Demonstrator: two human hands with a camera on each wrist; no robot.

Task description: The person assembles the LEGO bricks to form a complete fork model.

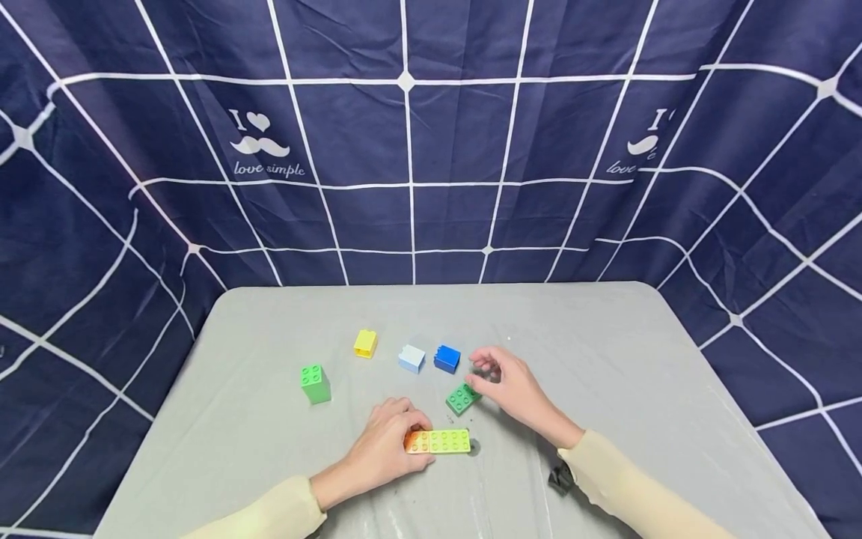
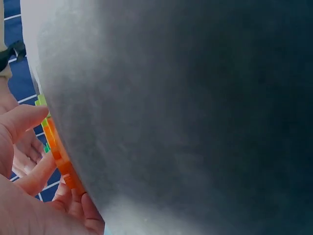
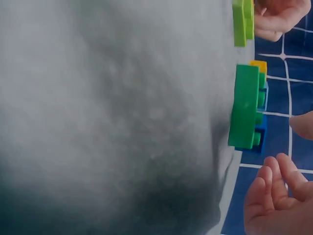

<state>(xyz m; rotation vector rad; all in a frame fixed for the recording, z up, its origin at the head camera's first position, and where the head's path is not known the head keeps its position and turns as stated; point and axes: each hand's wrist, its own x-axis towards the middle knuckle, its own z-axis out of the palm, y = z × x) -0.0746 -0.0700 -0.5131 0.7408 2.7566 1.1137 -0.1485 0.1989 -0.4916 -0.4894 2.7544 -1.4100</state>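
Observation:
My left hand grips an orange toy building brick, thumb on one side and fingers on the other. End to end with it lies a lime green brick, studs up. In the left wrist view the orange brick shows between thumb and fingers. My right hand hovers over the far right end of a dark green brick, its fingers loosely bent. The right wrist view has that green brick apart from the thumb and fingertips, with nothing in the hand.
Beyond the hands are a blue brick, a light blue brick and a yellow brick, tipped over. A tall green brick stands at the left. All rest on a grey-covered table with dark blue checked curtains around it.

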